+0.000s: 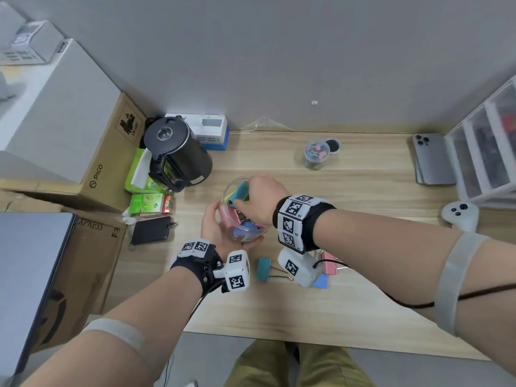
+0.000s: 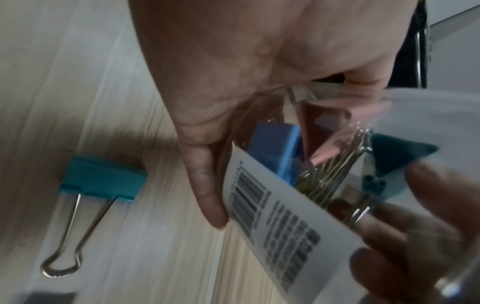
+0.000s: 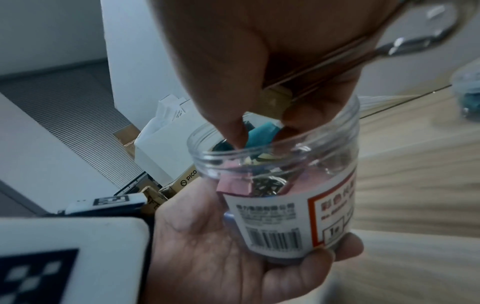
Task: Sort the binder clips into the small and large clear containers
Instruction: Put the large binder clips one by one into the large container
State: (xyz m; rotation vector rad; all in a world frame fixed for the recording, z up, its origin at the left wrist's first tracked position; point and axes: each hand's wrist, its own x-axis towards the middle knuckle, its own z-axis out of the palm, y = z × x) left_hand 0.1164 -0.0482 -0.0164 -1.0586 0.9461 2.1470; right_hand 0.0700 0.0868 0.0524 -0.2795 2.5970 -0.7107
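My left hand [image 1: 220, 230] grips the large clear container [image 1: 245, 233], tilted and lifted off the wooden desk [image 1: 363, 275]. The container [image 3: 285, 185] holds pink, blue and other big binder clips and wears a white barcode label [image 2: 280, 216]. At its mouth my right hand [image 1: 248, 198] pinches a teal binder clip [image 1: 239, 192], whose wire handles run back under the palm. A yellowish clip [image 3: 278, 100] shows between those fingers too. The small clear container [image 1: 315, 155] of small clips stands open at the back.
Loose teal [image 1: 264, 269], pink [image 1: 329, 265] and blue [image 1: 321, 282] clips lie near the front, under my right wrist. The small container's lid [image 1: 332, 146] lies beside it. A black kettle [image 1: 176, 152], boxes, a phone [image 1: 431, 159], drawers and a white controller [image 1: 459, 215] ring the desk.
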